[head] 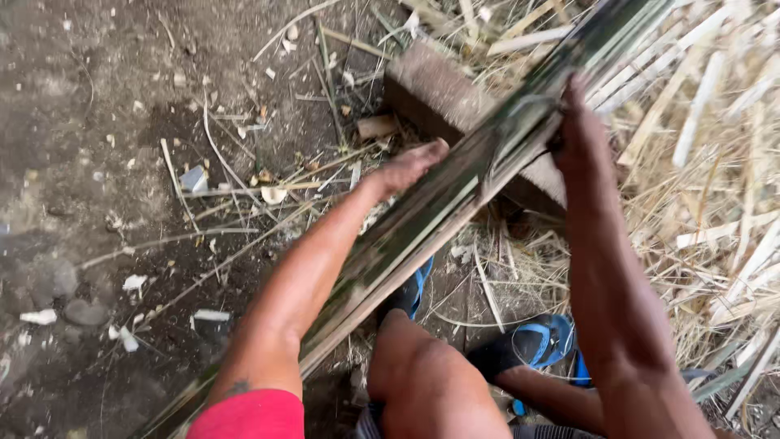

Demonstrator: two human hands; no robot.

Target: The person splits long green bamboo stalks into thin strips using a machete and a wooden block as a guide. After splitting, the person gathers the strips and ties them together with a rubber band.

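Note:
A long green bamboo pole, blurred by motion, runs diagonally from the lower left to the upper right. My left hand grips it from the left side near its middle. My right hand is closed on it higher up, to the right. The pole lies over a wooden block on the ground. My knee and a foot in a blue sandal are below the pole.
Dark bare earth covers the left, scattered with thin bamboo splinters and white scraps. A thick pile of pale split strips and dry shavings fills the right side.

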